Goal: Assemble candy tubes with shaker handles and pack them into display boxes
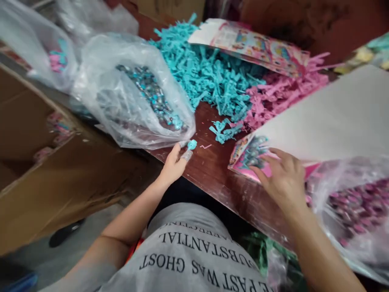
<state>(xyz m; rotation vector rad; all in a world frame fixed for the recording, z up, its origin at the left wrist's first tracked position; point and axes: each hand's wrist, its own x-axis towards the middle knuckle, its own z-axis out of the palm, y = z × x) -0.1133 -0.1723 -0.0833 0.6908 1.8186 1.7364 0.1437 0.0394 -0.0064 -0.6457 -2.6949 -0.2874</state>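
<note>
My left hand (175, 165), with wrappings on its fingertips, pinches a small turquoise piece (192, 144) beside the clear plastic bag. That bag (100, 101) holds many small silver-and-blue pieces (148, 91). My right hand (284, 172) reaches into a printed pink box (311, 168), its thumb and fingers apart around a cluster of silver-blue pieces (255, 152). Whether the fingers touch those pieces is hard to make out. The box's large white flap (334, 117) stands raised behind the hand.
Heaps of turquoise (209, 77) and pink paper strips (282, 95) lie at the back of the brown table (212, 170), flat printed cartons (252, 44) on top. A bag of pink-purple pieces (361, 198) sits at right. Cardboard boxes (39, 170) stand at left.
</note>
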